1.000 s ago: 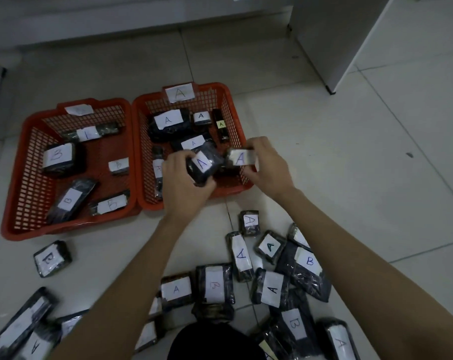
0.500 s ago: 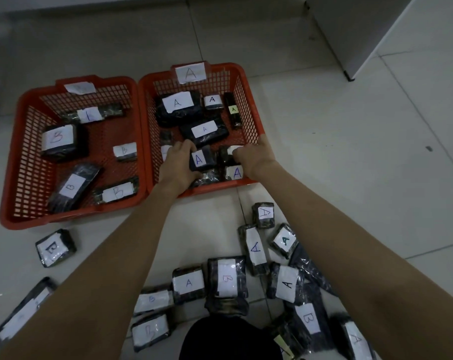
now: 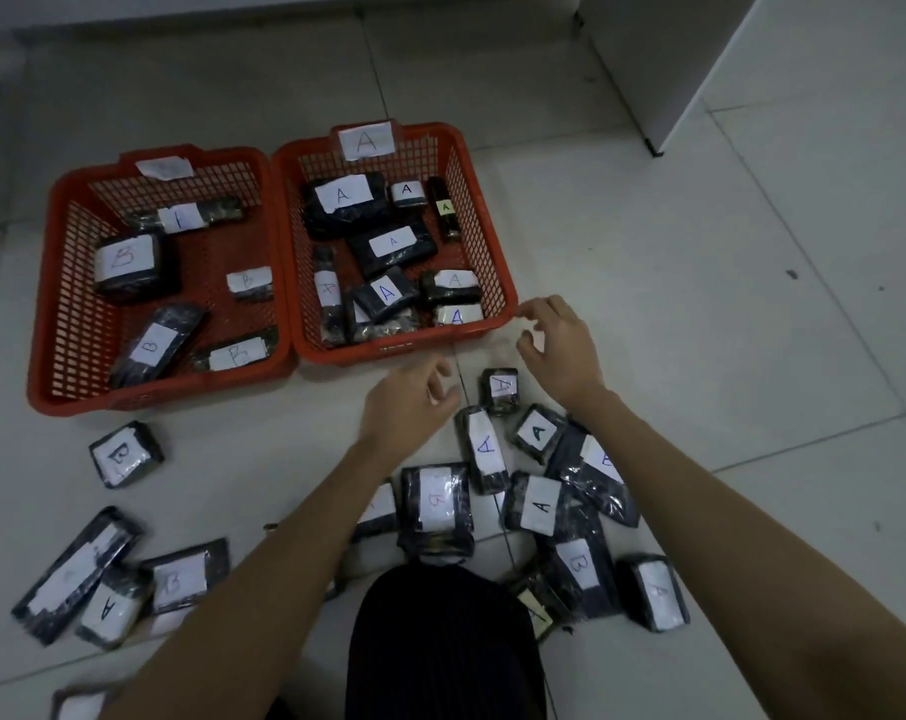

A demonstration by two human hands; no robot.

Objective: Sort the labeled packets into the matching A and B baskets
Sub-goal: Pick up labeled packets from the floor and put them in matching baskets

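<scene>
Handwritten letters mark everything: the right red basket (image 3: 497, 262) carries an "A" tag and holds A-labelled black packets (image 3: 383, 296), while the left red basket (image 3: 51, 283) holds B-labelled packets (image 3: 126, 262). Pale floor tiles (image 3: 700, 304) carry loose packets (image 3: 484, 449) marked A or B nearby. Both the left hand (image 3: 409, 402) and right hand (image 3: 560, 345) hover empty, fingers loosely curled, near the A basket's near rim
</scene>
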